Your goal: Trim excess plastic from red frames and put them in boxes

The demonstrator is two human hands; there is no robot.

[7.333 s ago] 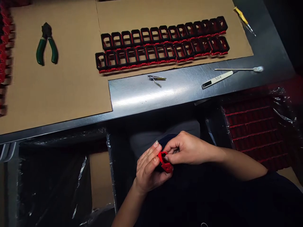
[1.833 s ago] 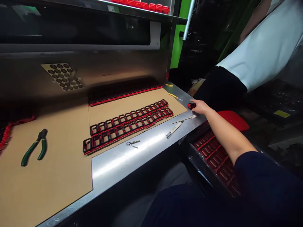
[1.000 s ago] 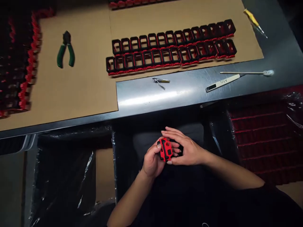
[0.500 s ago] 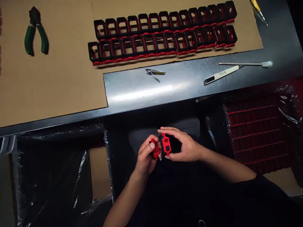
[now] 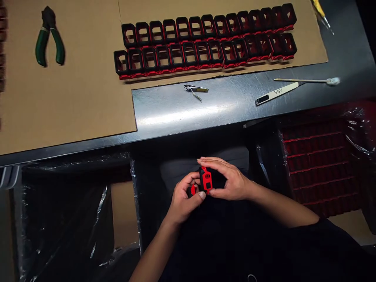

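The counter (image 5: 229, 107) has a metal surface, bare along the near edge and at the right end. Cardboard (image 5: 88, 98) covers the remainder in view and reaches close to the near edge at left. On the cardboard: green-handled pliers (image 5: 43, 45), handles spread; a rear row (image 5: 202, 29) and front row (image 5: 209, 53) of black-and-red frames, set parallel. On bare metal: a small metal clipper (image 5: 195, 89); a cream-handled tool (image 5: 277, 93); a white-tipped swab (image 5: 302, 80), just beside that tool's thin end. A yellow-handled tool (image 5: 319, 8), cut off by the upper edge, lies at the cardboard's right side.
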